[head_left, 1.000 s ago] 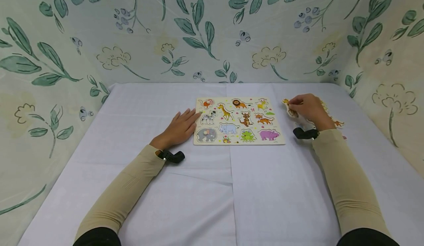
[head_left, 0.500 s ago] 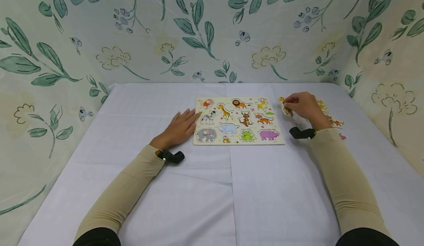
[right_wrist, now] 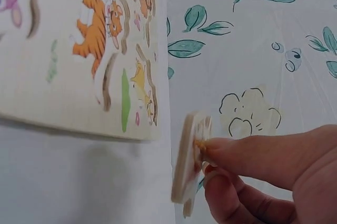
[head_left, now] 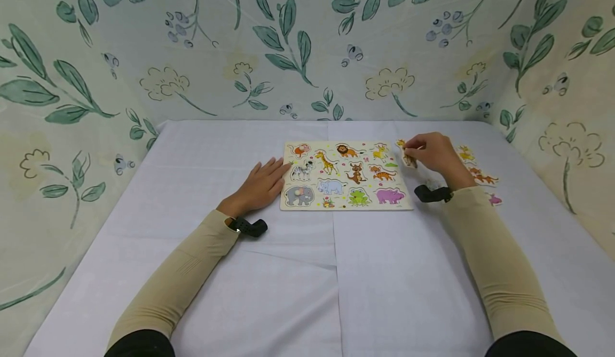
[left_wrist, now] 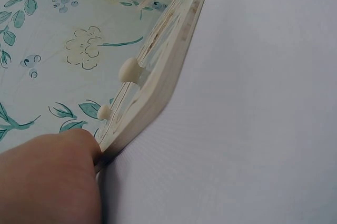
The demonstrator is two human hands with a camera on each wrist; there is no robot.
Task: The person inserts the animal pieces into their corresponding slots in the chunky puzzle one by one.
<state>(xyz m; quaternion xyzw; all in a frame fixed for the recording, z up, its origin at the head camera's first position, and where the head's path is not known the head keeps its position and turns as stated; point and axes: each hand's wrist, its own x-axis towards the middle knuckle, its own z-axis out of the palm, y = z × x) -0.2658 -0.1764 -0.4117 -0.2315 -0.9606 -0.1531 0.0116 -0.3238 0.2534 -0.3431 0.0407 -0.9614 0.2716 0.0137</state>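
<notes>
A wooden animal puzzle board (head_left: 343,206) lies flat on the table. My left hand (head_left: 261,183) rests at its left edge, fingers extended and fingertips touching it; in the left wrist view the hand (left_wrist: 50,176) is beside the board's thick edge (left_wrist: 168,79). Just off the board's right side, my right hand (head_left: 434,151) pinches a wooden puzzle piece (head_left: 410,161) with a yellow top end. In the right wrist view the piece (right_wrist: 183,163) is seen edge-on, held between thumb and finger, apart from the board. The right hand (right_wrist: 295,176) covers its knob.
Loose puzzle pieces lie to the right: a yellow one (head_left: 466,154), an orange one (head_left: 482,176) and a pink one (head_left: 494,199). Knobs (left_wrist: 130,71) stand up from the board. Patterned cloth walls (head_left: 288,42) enclose the back and sides of the white-covered table (head_left: 269,303).
My right hand has moved left toward the board with the puzzle piece, revealing more of the loose pieces behind it. The left hand has stayed still.
</notes>
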